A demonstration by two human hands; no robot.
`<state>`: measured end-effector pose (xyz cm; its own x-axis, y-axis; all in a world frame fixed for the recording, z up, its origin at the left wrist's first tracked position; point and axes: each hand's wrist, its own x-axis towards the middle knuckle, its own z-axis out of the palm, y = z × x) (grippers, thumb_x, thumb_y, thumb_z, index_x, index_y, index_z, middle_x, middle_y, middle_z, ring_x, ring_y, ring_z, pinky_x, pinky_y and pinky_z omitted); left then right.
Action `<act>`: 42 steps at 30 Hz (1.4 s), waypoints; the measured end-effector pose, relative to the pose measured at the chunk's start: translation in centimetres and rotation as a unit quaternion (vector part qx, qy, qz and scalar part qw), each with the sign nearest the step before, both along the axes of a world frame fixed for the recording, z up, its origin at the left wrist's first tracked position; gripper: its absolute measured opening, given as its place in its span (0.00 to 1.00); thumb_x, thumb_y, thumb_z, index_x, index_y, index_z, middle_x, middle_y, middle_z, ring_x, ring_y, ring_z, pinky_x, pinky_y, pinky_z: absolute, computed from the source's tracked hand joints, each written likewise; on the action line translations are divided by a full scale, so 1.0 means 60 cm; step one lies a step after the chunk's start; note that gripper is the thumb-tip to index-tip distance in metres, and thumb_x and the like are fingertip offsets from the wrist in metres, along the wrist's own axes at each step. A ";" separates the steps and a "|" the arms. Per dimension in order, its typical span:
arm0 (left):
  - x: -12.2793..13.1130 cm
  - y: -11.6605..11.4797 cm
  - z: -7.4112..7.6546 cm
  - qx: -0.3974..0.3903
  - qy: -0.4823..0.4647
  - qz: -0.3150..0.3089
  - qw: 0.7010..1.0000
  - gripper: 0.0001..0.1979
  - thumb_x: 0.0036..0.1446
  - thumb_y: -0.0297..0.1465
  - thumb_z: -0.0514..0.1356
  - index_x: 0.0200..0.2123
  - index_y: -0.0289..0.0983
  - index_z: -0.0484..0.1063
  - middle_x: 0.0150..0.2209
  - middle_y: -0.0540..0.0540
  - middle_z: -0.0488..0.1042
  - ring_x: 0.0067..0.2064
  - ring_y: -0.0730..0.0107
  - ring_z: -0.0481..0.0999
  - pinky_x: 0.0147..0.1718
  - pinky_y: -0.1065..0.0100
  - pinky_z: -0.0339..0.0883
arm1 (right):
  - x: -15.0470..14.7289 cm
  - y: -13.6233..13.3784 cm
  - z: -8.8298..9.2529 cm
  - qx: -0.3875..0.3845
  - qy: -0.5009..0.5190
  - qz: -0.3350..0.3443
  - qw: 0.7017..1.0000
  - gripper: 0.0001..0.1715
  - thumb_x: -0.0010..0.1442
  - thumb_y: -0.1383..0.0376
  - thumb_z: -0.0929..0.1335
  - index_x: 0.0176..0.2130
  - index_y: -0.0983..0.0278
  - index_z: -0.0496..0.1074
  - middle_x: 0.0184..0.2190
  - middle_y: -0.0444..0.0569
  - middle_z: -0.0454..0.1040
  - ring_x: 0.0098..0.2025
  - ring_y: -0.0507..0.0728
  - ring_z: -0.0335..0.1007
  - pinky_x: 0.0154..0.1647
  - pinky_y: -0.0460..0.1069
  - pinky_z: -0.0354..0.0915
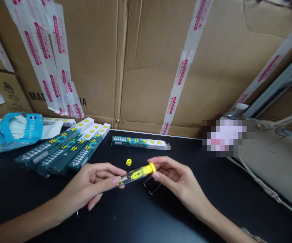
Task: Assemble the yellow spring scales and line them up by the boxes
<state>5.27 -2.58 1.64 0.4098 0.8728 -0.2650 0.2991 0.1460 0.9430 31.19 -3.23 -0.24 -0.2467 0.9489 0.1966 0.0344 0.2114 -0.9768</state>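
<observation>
Center: left hand (91, 184) grips one clear tube (135, 174), right hand (181, 177) its yellow cap (149, 168), fingers closed; above, one yellow plug (128, 162); frame left, boxes (88, 147) lettered "力计".

Near each other over the black tabletop (102, 219), well short of its far edge, the left hand (91, 182) and right hand (178, 177) pinch (forearms (36, 214) slanting inward).

Bare left hand (91, 184), bare right hand (178, 177), pale right-forearm band (252, 235) (partly cropped)

Taped brown cardboard (95, 50) stands behind a black tabletop (186, 216), a grey metal frame (279, 82) at right.
</observation>
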 end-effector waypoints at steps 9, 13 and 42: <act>-0.002 -0.001 -0.001 -0.003 -0.004 -0.006 1.000 0.23 0.53 0.47 0.65 0.44 0.35 0.78 0.36 0.41 0.82 0.14 0.87 0.61 0.11 0.80 0.50 | 0.001 -0.002 -0.013 -0.006 -0.022 0.022 1.000 0.14 0.58 0.62 0.75 0.45 0.60 0.78 0.35 0.46 0.80 0.35 0.52 0.76 0.39 0.47 0.73; -0.002 -0.002 -0.002 -0.007 0.002 -0.009 1.000 0.23 0.54 0.47 0.64 0.44 0.35 0.78 0.36 0.41 0.83 0.14 0.86 0.61 0.11 0.80 0.49 | 0.000 -0.002 -0.011 -0.025 -0.014 0.022 0.999 0.15 0.57 0.60 0.76 0.44 0.62 0.79 0.30 0.46 0.79 0.29 0.51 0.74 0.33 0.46 0.73; -0.003 -0.001 -0.029 0.011 -0.048 -0.002 0.999 0.24 0.54 0.49 0.63 0.41 0.34 0.79 0.36 0.40 0.83 0.12 0.86 0.58 0.09 0.77 0.44 | -0.010 -0.006 -0.001 -0.036 0.056 0.025 0.997 0.13 0.55 0.63 0.76 0.41 0.60 0.76 0.46 0.49 0.76 0.42 0.54 0.74 0.42 0.48 0.73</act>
<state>5.07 -2.65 -0.10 0.4361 0.8762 -0.2051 0.2080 0.1236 0.9703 30.59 -3.60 -0.32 -0.2739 0.9489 0.1569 -0.0854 0.1385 -0.9867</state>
